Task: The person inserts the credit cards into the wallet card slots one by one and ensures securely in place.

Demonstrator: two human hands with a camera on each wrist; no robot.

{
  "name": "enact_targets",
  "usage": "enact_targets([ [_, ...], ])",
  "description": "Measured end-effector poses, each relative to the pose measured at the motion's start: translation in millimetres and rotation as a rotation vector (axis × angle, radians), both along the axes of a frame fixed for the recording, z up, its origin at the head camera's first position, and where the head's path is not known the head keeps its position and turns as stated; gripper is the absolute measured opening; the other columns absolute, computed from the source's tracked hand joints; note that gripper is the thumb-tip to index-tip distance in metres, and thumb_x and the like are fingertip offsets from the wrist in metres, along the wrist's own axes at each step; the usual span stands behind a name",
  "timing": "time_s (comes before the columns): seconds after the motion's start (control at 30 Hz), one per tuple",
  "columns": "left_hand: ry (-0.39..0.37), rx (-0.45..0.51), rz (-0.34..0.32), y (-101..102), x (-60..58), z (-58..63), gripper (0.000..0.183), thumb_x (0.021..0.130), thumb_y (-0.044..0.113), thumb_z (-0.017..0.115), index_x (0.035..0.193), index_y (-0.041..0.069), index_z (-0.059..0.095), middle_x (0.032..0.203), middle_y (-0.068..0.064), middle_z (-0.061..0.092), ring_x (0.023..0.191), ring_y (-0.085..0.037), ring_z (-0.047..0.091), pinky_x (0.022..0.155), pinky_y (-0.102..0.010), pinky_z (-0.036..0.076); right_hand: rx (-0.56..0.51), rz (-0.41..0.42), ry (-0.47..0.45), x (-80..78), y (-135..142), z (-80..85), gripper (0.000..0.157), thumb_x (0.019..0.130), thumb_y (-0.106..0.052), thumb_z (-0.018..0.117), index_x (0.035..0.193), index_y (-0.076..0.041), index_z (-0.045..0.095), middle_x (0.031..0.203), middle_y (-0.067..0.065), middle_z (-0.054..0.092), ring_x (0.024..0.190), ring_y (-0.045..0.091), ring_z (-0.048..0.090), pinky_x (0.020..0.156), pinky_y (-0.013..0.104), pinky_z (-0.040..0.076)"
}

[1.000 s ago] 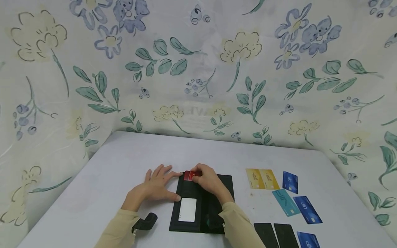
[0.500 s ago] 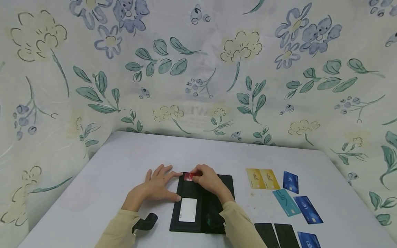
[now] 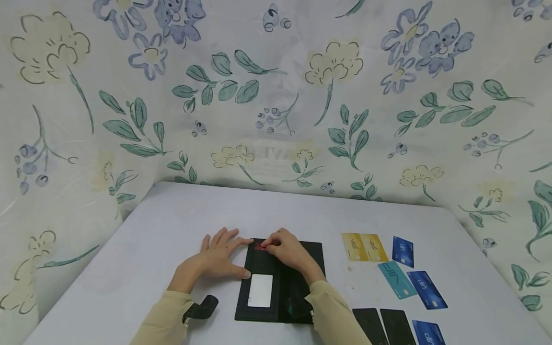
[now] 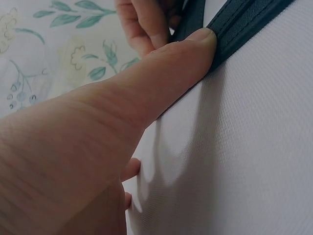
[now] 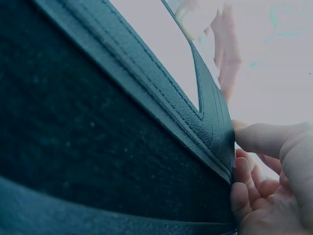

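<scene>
A black bifold wallet [image 3: 314, 250] lies opened flat on the white table, with a white window [image 3: 260, 291] low on its left panel. Only a thin strip of a red card [image 3: 259, 247] shows at the top of that panel, mostly sunk in a slot. My right hand [image 3: 290, 251] pinches this card at its right end, fingertips partly covering it. My left hand [image 3: 214, 259] is spread out, thumb and index finger touching the wallet's left edge. In the left wrist view, the left thumb [image 4: 166, 73] rests on the wallet's stitched border [image 4: 239, 29].
Right of the wallet lie two gold cards [image 3: 355, 247], a teal card [image 3: 396, 280] and several blue cards [image 3: 403, 251]. Two black cards [image 3: 370, 326] are nearer the front. A floral curtain [image 3: 276, 105] hangs behind the table [image 3: 151, 249].
The red card has slid down into the wallet's slot, so less of it shows. My right hand has shifted slightly left with it; the left hand stays put.
</scene>
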State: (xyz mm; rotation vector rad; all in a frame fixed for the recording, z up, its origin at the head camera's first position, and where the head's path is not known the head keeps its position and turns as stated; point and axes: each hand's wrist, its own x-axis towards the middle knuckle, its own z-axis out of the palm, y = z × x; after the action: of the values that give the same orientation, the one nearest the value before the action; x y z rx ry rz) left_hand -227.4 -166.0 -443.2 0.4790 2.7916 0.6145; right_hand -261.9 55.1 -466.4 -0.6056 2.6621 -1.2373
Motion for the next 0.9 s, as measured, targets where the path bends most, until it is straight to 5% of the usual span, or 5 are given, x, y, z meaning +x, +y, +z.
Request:
enact_targets([
  [0.7,-0.005,0.012,-0.009,0.8,-1.9,-1.1,0.082,0.075,0.053,0.079,0.145,0.023,0.047,0.160,-0.019,0.022,0.148,-0.047,0.005,0.111,-0.073,-0.003,-0.015,-0.011,-0.036,3.9,5.1,5.2,0.012,0.095,-0.008,0.063,0.093,-0.010,0.074,0.102,0.003,0.058,0.090,0.018,0.052,0.086,0.039,0.048],
  [0.9,-0.006,0.011,-0.008,-2.5,-1.3,-1.6,0.082,0.076,0.053,0.078,0.145,0.023,0.047,0.160,-0.020,0.022,0.148,-0.048,0.006,0.111,-0.073,-0.003,-0.043,-0.012,-0.057,4.8,2.9,3.0,0.018,0.096,-0.012,0.063,0.110,-0.006,0.071,0.106,0.005,0.059,0.091,0.018,0.053,0.087,0.037,0.049],
])
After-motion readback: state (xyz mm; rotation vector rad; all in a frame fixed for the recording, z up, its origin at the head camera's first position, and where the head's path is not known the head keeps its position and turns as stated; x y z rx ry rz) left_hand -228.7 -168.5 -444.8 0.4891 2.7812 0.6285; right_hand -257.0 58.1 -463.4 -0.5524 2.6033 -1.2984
